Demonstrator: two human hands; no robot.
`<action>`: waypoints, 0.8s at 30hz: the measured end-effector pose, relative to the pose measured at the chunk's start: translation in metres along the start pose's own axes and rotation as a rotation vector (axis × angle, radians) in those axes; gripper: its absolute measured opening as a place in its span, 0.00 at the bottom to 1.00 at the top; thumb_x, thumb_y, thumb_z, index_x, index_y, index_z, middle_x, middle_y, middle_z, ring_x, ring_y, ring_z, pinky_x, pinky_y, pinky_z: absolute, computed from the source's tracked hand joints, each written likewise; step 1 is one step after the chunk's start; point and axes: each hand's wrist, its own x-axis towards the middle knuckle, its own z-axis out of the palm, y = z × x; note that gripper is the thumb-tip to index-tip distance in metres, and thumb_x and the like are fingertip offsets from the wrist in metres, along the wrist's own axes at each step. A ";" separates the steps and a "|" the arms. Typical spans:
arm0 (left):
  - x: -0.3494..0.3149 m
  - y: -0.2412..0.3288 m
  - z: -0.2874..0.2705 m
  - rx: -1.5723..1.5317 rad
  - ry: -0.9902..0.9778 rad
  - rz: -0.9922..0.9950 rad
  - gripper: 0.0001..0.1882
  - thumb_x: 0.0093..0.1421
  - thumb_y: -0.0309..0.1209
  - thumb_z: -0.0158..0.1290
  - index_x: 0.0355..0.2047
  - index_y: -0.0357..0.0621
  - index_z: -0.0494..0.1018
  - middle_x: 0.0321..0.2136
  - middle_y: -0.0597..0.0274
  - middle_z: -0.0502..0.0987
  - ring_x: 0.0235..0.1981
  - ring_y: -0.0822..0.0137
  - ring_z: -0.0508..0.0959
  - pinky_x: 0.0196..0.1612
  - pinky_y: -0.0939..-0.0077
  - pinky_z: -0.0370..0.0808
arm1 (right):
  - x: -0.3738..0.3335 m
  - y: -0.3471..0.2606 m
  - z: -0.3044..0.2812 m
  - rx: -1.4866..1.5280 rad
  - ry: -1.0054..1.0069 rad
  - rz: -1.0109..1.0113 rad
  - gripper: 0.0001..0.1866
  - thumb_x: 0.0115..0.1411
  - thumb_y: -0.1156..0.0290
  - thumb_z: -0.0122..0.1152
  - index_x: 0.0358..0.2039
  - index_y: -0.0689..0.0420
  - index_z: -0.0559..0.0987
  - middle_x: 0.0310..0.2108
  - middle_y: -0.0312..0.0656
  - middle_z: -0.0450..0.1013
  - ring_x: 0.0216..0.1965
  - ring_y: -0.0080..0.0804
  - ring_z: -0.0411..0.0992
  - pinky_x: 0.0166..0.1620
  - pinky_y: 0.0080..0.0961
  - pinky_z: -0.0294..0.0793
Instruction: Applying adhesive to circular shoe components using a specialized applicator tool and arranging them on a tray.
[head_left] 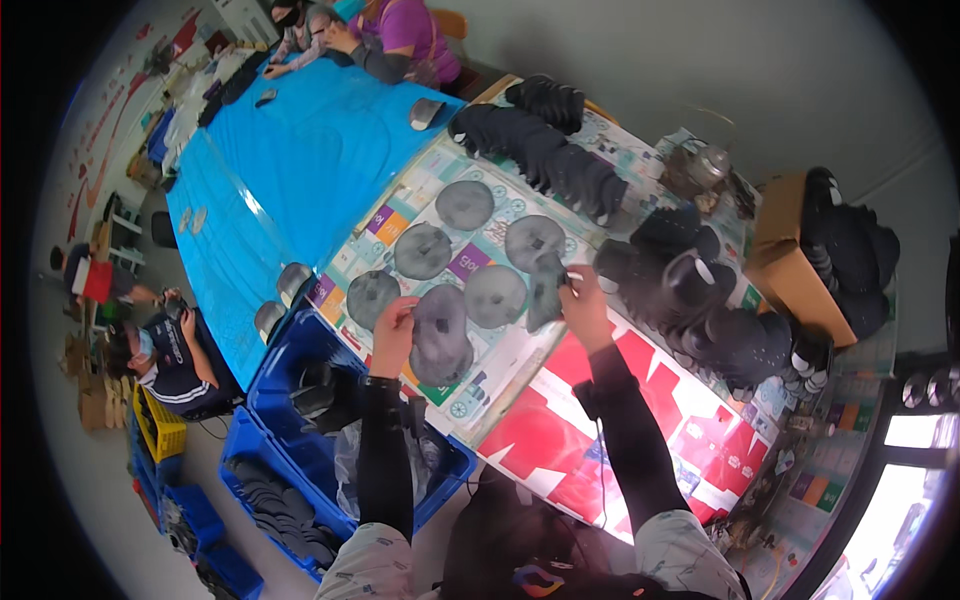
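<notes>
My left hand (pixel 392 338) pinches the left edge of a large grey rounded piece (pixel 440 335) at the table's near side. It looks like soft sheet material, with smaller rounded shapes overlapping on it. My right hand (pixel 588 308) is closed on a narrow dark grey piece (pixel 546 292), tilted upright over the table. Just behind that piece lies a grey disc (pixel 534 241) with a dark square mark at its middle. Several similar discs rest between and beyond my hands, among them a pale grey disc (pixel 495 297) and a darker disc (pixel 422 251).
Stacked black curved pieces (pixel 540 150) line the far right side, with more black pieces (pixel 690 280) heaped nearer. A cardboard box (pixel 785 265) stands beyond. Blue crates (pixel 285 385) sit left of me. People work around a blue-covered table (pixel 300 150). A red-and-white sheet (pixel 600 420) covers the near right.
</notes>
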 end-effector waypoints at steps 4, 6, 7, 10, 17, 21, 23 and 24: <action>0.040 -0.029 -0.009 -0.093 0.089 0.114 0.16 0.68 0.18 0.45 0.52 0.43 0.76 0.42 0.65 0.80 0.36 0.76 0.77 0.36 0.82 0.73 | 0.057 0.018 0.089 0.340 -0.041 -0.019 0.24 0.63 0.81 0.51 0.61 0.55 0.67 0.45 0.44 0.77 0.38 0.32 0.78 0.31 0.30 0.82; 0.044 -0.023 -0.014 -0.287 0.131 -0.003 0.16 0.71 0.19 0.44 0.54 0.45 0.74 0.42 0.67 0.80 0.38 0.77 0.78 0.36 0.83 0.74 | 0.073 0.017 0.113 0.403 -0.035 0.026 0.26 0.64 0.82 0.50 0.62 0.53 0.65 0.48 0.44 0.76 0.40 0.32 0.78 0.33 0.30 0.82; 0.048 -0.031 -0.017 -0.288 0.134 -0.009 0.16 0.71 0.19 0.44 0.54 0.45 0.74 0.42 0.67 0.80 0.38 0.77 0.78 0.36 0.83 0.74 | 0.079 0.014 0.126 0.478 -0.027 0.063 0.27 0.64 0.82 0.49 0.64 0.51 0.64 0.52 0.43 0.74 0.43 0.33 0.77 0.35 0.31 0.83; 0.066 -0.064 -0.018 -0.313 0.218 0.006 0.14 0.70 0.20 0.47 0.52 0.44 0.74 0.41 0.65 0.80 0.39 0.74 0.79 0.37 0.80 0.75 | 0.103 0.041 0.162 0.424 0.046 0.040 0.26 0.64 0.82 0.50 0.62 0.50 0.66 0.56 0.43 0.72 0.45 0.31 0.77 0.31 0.29 0.83; 0.084 -0.114 -0.012 0.539 0.433 0.280 0.09 0.62 0.22 0.56 0.43 0.43 0.77 0.40 0.50 0.76 0.38 0.50 0.78 0.42 0.61 0.76 | 0.114 0.096 0.175 -0.437 0.247 -0.179 0.13 0.61 0.75 0.61 0.45 0.48 0.80 0.51 0.48 0.69 0.49 0.56 0.73 0.51 0.42 0.76; 0.071 -0.111 -0.026 0.759 0.416 0.259 0.12 0.62 0.29 0.60 0.46 0.44 0.79 0.41 0.46 0.75 0.44 0.46 0.76 0.48 0.57 0.73 | 0.099 0.079 0.173 -0.824 0.228 -0.288 0.16 0.63 0.65 0.63 0.53 0.45 0.80 0.49 0.47 0.70 0.46 0.51 0.74 0.48 0.43 0.77; 0.066 -0.112 -0.034 0.736 0.468 0.275 0.14 0.62 0.30 0.60 0.48 0.43 0.79 0.42 0.46 0.75 0.44 0.45 0.76 0.48 0.56 0.73 | 0.093 0.067 0.171 -0.857 0.156 -0.207 0.18 0.63 0.62 0.64 0.54 0.45 0.80 0.51 0.48 0.69 0.50 0.53 0.72 0.51 0.44 0.76; 0.064 -0.111 -0.033 0.701 0.513 0.293 0.16 0.62 0.31 0.60 0.50 0.43 0.78 0.42 0.46 0.75 0.45 0.45 0.76 0.48 0.56 0.73 | 0.094 0.066 0.157 -0.852 0.184 -0.257 0.20 0.63 0.61 0.64 0.56 0.46 0.80 0.51 0.49 0.70 0.50 0.53 0.72 0.51 0.44 0.76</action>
